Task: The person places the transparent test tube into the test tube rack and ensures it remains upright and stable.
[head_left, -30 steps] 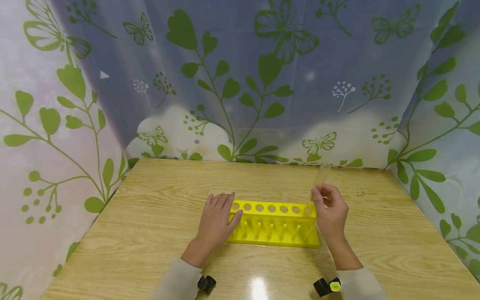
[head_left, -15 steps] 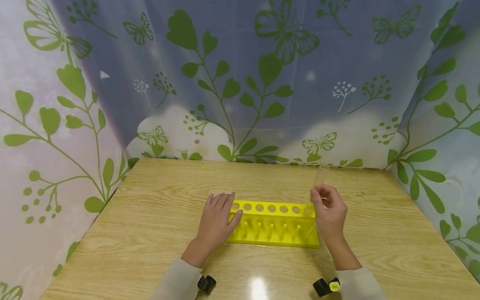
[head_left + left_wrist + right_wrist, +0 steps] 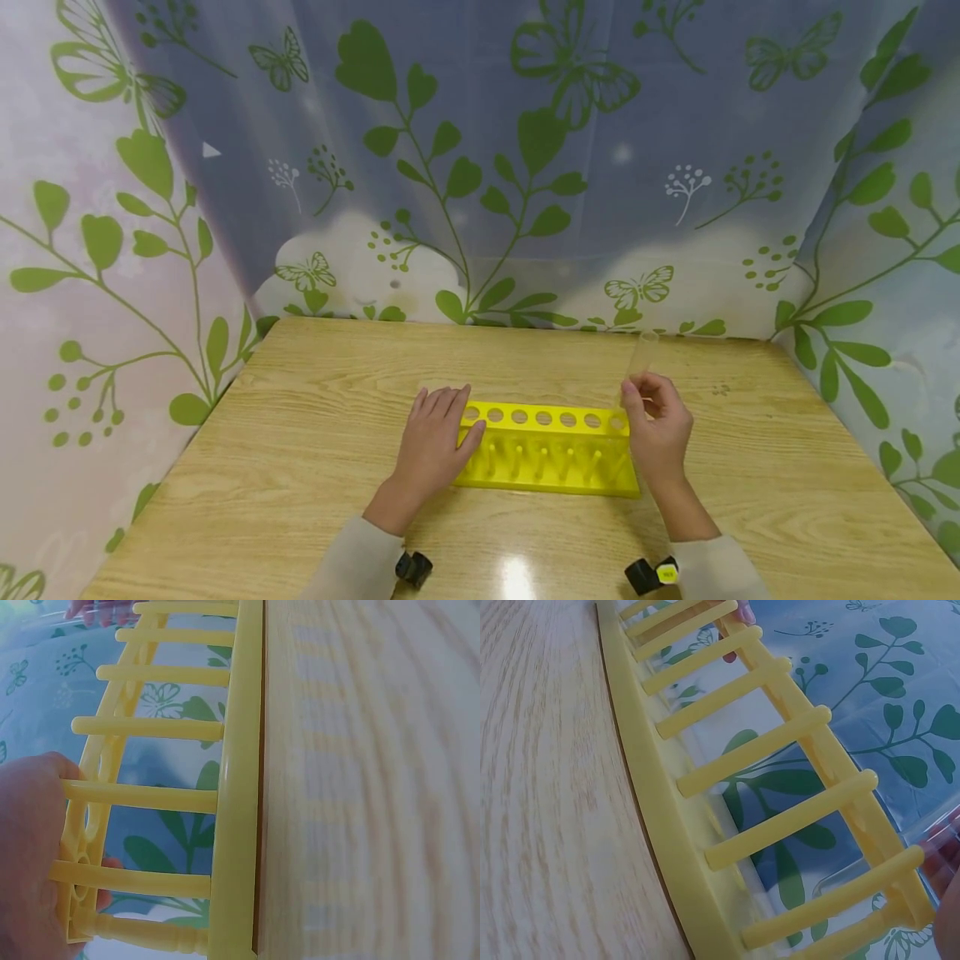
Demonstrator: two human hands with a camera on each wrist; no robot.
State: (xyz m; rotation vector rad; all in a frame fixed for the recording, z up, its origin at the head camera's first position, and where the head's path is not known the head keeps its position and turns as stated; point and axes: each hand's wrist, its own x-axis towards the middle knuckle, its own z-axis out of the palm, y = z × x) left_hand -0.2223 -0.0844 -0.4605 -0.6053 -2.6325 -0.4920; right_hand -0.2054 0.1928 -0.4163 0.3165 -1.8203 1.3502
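Note:
A yellow test tube rack, with a row of holes along its top rail and upright pegs in front, stands on the table. My left hand grips the rack's left end; in the left wrist view, its fingertips show behind the top rail. Between the thumb and fingers of my right hand a clear test tube is pinched at the rack's right end. The tube leans to the right at its top. In the right wrist view its lower part runs through the endmost hole, behind the last peg.
The wood-grain table reaches back to a patterned curtain with leaves and butterflies. Similar cloth hangs at both sides. On the wrists sit small black cameras.
My right hand and the test tube have shifted slightly down and to the left. The left hand and the rack have stayed in place.

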